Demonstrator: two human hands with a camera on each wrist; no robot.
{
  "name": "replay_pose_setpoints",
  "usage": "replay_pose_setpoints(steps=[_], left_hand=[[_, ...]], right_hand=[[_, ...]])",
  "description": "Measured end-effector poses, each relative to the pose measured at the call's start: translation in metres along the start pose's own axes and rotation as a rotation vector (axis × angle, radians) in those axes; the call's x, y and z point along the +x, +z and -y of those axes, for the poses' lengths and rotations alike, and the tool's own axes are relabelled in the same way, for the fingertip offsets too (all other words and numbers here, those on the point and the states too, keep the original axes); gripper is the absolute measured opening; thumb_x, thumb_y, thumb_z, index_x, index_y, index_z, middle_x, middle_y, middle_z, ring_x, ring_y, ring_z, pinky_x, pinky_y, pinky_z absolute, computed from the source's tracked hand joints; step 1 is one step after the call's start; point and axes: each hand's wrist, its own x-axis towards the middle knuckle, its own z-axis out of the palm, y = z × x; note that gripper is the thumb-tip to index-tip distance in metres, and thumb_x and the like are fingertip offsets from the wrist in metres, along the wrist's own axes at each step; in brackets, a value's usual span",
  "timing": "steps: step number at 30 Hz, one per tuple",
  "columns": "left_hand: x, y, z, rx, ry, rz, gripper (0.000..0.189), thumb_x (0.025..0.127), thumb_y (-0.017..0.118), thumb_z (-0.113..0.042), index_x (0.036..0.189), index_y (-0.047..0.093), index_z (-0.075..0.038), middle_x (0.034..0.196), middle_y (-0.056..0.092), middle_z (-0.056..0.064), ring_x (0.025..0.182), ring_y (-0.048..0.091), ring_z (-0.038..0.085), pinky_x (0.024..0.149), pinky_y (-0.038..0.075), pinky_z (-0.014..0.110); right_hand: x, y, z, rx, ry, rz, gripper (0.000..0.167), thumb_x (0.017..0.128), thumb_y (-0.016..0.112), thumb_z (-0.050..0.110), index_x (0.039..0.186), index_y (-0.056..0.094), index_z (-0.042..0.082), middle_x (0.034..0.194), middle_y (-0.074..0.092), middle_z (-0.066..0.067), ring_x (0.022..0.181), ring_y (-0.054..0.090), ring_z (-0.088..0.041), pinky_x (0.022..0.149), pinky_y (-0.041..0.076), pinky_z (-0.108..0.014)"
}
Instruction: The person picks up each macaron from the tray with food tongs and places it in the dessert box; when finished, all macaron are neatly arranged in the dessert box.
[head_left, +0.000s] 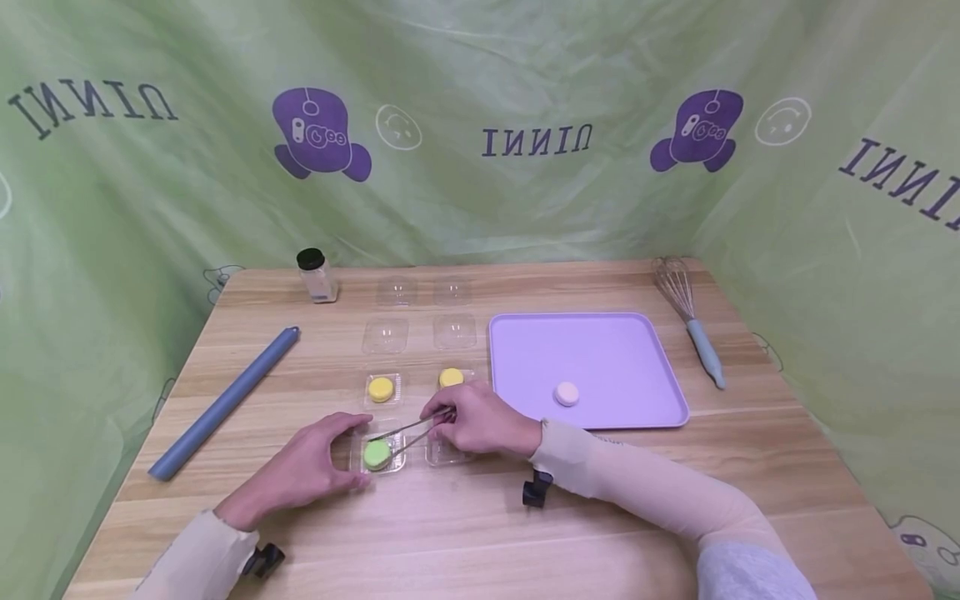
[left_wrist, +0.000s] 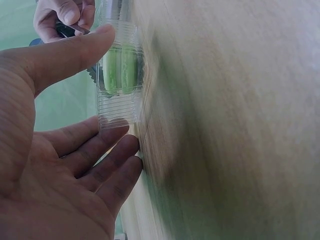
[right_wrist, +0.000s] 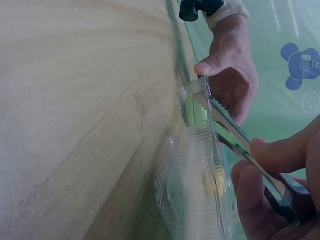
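A green macaron [head_left: 377,454] sits in a clear plastic box [head_left: 398,462] at the front left of a small group of boxes. My right hand [head_left: 483,419] grips metal tongs [right_wrist: 235,131], whose toothed tips straddle the green macaron inside the box. Around the left side of that box, my left hand [head_left: 307,462] is spread, thumb and fingers relaxed at its edges, as the left wrist view shows. Yellow macarons [head_left: 380,389] lie in the two boxes behind. Beneath my right hand is another clear box [head_left: 447,454], partly hidden.
A purple tray [head_left: 585,346] bearing one pale pink macaron [head_left: 567,393] lies to the right. Several clear lids [head_left: 386,336] stand farther back. A blue rolling pin [head_left: 225,404] is at left, a black-capped jar [head_left: 318,277] behind, a whisk [head_left: 690,321] at far right.
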Motion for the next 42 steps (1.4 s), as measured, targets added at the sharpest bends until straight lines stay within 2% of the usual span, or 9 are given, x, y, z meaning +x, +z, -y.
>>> replay_pose_setpoints(steps=[11, 18, 22, 26, 32, 34, 39, 42], left_hand=[[0.0, -0.001, 0.0, 0.017, 0.017, -0.009, 0.082, 0.069, 0.092, -0.035, 0.14, 0.058, -0.011, 0.133, 0.067, 0.006, 0.126, 0.062, 0.032, 0.108, 0.051, 0.056], [0.0, -0.002, 0.0, 0.012, 0.024, -0.006, 0.084, 0.069, 0.092, -0.037, 0.141, 0.057, -0.01, 0.134, 0.066, 0.008, 0.125, 0.062, 0.033, 0.108, 0.051, 0.057], [0.0, -0.003, 0.0, 0.014, 0.032, -0.003, 0.085, 0.069, 0.091, -0.038, 0.141, 0.057, -0.01, 0.134, 0.066, 0.009, 0.125, 0.062, 0.034, 0.108, 0.051, 0.058], [-0.001, -0.003, 0.0, 0.012, 0.035, -0.002, 0.085, 0.069, 0.092, -0.037, 0.142, 0.056, -0.009, 0.134, 0.066, 0.009, 0.125, 0.062, 0.034, 0.107, 0.051, 0.058], [-0.001, -0.003, 0.001, 0.006, 0.035, 0.002, 0.086, 0.069, 0.092, -0.037, 0.142, 0.056, -0.008, 0.134, 0.066, 0.008, 0.124, 0.063, 0.032, 0.107, 0.051, 0.057], [-0.001, -0.003, 0.001, 0.002, 0.032, 0.003, 0.086, 0.069, 0.092, -0.037, 0.142, 0.056, -0.008, 0.134, 0.066, 0.008, 0.124, 0.063, 0.032, 0.107, 0.051, 0.057], [0.0, -0.003, 0.0, 0.002, 0.025, 0.008, 0.087, 0.069, 0.092, -0.037, 0.142, 0.056, -0.009, 0.133, 0.066, 0.008, 0.124, 0.063, 0.032, 0.107, 0.051, 0.057], [0.0, -0.004, -0.001, 0.012, 0.025, 0.009, 0.087, 0.069, 0.092, -0.037, 0.142, 0.055, -0.009, 0.133, 0.066, 0.008, 0.123, 0.063, 0.032, 0.107, 0.052, 0.057]], right_hand=[[-0.002, -0.005, -0.002, -0.011, -0.031, -0.021, 0.02, 0.085, 0.081, 0.013, 0.105, 0.078, 0.01, 0.097, 0.08, -0.002, 0.08, 0.066, 0.001, 0.071, 0.056, -0.013], [-0.006, -0.013, 0.0, 0.018, -0.019, -0.009, 0.022, 0.086, 0.079, 0.013, 0.107, 0.077, 0.01, 0.097, 0.079, -0.002, 0.076, 0.064, 0.001, 0.068, 0.057, -0.015], [-0.008, -0.021, 0.0, 0.05, -0.034, -0.04, 0.022, 0.087, 0.079, 0.013, 0.108, 0.077, 0.009, 0.095, 0.079, -0.001, 0.08, 0.067, -0.001, 0.073, 0.057, -0.016], [-0.01, -0.03, -0.004, 0.128, -0.031, -0.077, 0.022, 0.087, 0.078, 0.011, 0.109, 0.076, 0.009, 0.097, 0.079, -0.005, 0.081, 0.07, -0.003, 0.074, 0.06, -0.019], [-0.018, -0.049, -0.012, 0.222, -0.012, -0.138, 0.025, 0.086, 0.078, 0.008, 0.111, 0.075, 0.004, 0.097, 0.077, -0.01, 0.081, 0.071, -0.011, 0.076, 0.064, -0.029], [-0.022, -0.056, -0.015, 0.247, -0.011, -0.162, 0.025, 0.086, 0.078, 0.006, 0.111, 0.075, 0.005, 0.096, 0.076, -0.01, 0.081, 0.07, -0.015, 0.071, 0.064, -0.03], [-0.033, -0.074, -0.023, 0.285, 0.003, -0.209, 0.024, 0.087, 0.077, 0.004, 0.111, 0.075, 0.007, 0.088, 0.074, -0.008, 0.072, 0.069, -0.036, 0.053, 0.059, -0.029], [-0.04, -0.085, -0.027, 0.287, 0.037, -0.235, 0.023, 0.088, 0.076, 0.006, 0.111, 0.075, 0.007, 0.088, 0.075, -0.008, 0.07, 0.066, -0.043, 0.051, 0.057, -0.027]])
